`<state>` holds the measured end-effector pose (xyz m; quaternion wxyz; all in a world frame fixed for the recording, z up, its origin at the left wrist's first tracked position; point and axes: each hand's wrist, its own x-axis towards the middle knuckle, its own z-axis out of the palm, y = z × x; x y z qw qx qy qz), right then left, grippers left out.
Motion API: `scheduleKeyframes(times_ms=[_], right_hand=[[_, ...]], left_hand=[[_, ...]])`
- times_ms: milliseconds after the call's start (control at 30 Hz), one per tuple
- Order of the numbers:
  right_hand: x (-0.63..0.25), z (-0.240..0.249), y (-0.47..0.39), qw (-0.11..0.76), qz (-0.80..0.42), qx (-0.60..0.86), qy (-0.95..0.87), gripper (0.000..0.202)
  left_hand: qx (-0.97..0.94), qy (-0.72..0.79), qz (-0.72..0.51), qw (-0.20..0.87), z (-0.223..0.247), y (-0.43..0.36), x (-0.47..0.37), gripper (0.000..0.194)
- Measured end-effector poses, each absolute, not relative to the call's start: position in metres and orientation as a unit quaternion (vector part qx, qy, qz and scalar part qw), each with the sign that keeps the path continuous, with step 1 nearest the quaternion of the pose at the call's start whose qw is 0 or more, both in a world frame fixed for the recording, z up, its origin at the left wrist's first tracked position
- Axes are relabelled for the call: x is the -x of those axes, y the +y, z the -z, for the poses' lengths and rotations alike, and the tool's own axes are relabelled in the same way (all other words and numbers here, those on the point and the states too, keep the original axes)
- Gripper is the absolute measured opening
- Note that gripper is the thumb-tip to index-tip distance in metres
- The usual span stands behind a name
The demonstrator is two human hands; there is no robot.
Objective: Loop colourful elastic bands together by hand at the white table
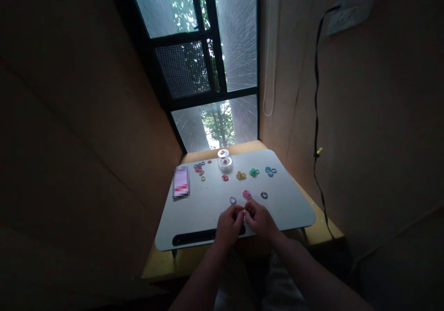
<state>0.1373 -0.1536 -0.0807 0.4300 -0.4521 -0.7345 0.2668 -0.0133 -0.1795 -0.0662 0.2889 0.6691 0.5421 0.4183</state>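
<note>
My left hand (229, 222) and my right hand (261, 217) meet over the near part of a white lap table, fingertips pinched together. Something small and pale shows between them, too small to name. Just beyond the fingers lie a loose purple band (233, 200), a pile of pink bands (247, 194) and a dark band (264, 195). Farther back sit small piles of red bands (225, 178), yellow bands (241, 175), green bands (254, 172) and blue bands (271, 171). Mixed-colour bands (199, 168) are scattered at the back left.
A phone (181, 182) with a blurred-out screen lies on the left of the lap table (204, 209). A clear round container (225, 163) stands at the back. Along the near edge runs a black slot (194, 237). Walls flank both sides; a black cable (316, 117) hangs right.
</note>
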Motion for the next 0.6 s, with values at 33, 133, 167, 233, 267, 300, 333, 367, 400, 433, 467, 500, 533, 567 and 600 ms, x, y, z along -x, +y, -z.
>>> scheduleKeyframes(times_ms=[33,133,167,233,267,300,333,367,400,433,467,500,533,567,600], right_hand=[[-0.1373,0.0809,-0.1537,0.429,-0.267,0.452,-0.735,0.004],[-0.1374,0.0823,-0.1537,0.428,-0.26,0.454,-0.737,0.004],[-0.1374,0.0828,-0.1536,0.427,-0.257,0.455,-0.738,0.004],[-0.1375,0.0832,-0.1536,0.424,-0.252,0.459,-0.739,0.004],[-0.1375,0.0832,-0.1536,0.423,-0.25,0.46,-0.739,0.004],[-0.1374,0.083,-0.1537,0.422,-0.249,0.461,-0.74,0.004],[-0.1374,0.0826,-0.1538,0.423,-0.248,0.461,-0.739,0.003],[-0.1373,0.0823,-0.154,0.424,-0.247,0.461,-0.74,0.003],[-0.1371,0.082,-0.1541,0.424,-0.247,0.459,-0.74,0.003],[-0.137,0.0817,-0.1542,0.425,-0.246,0.459,-0.741,0.003],[-0.1368,0.0816,-0.1542,0.425,-0.246,0.458,-0.741,0.003],[-0.1366,0.0817,-0.1541,0.425,-0.244,0.459,-0.741,0.002],[-0.1363,0.0818,-0.1539,0.425,-0.241,0.46,-0.741,0.002],[-0.1361,0.0821,-0.1535,0.424,-0.238,0.462,-0.742,0.003],[-0.1359,0.0824,-0.1531,0.423,-0.234,0.464,-0.742,0.004]], left_hand=[[-0.669,0.543,-0.418,0.289,0.0662,-0.1794,0.0133,0.02],[-0.669,0.543,-0.416,0.289,0.0669,-0.1789,0.0137,0.019],[-0.67,0.543,-0.416,0.289,0.0671,-0.1787,0.0138,0.019],[-0.671,0.542,-0.418,0.286,0.0675,-0.1788,0.014,0.019],[-0.672,0.542,-0.418,0.283,0.0675,-0.179,0.0141,0.019],[-0.674,0.541,-0.418,0.28,0.0675,-0.1793,0.0141,0.018],[-0.675,0.541,-0.417,0.277,0.0674,-0.1797,0.0142,0.018],[-0.677,0.541,-0.416,0.276,0.0672,-0.18,0.0141,0.018],[-0.679,0.54,-0.415,0.275,0.0671,-0.1803,0.0141,0.018],[-0.679,0.539,-0.415,0.276,0.067,-0.1804,0.014,0.019],[-0.678,0.539,-0.415,0.278,0.067,-0.1805,0.0139,0.019],[-0.677,0.538,-0.417,0.279,0.0671,-0.1804,0.0138,0.019],[-0.676,0.538,-0.418,0.28,0.0672,-0.1802,0.0137,0.019],[-0.676,0.539,-0.418,0.28,0.0675,-0.1799,0.0137,0.019],[-0.675,0.54,-0.418,0.278,0.0677,-0.1796,0.0136,0.019]])
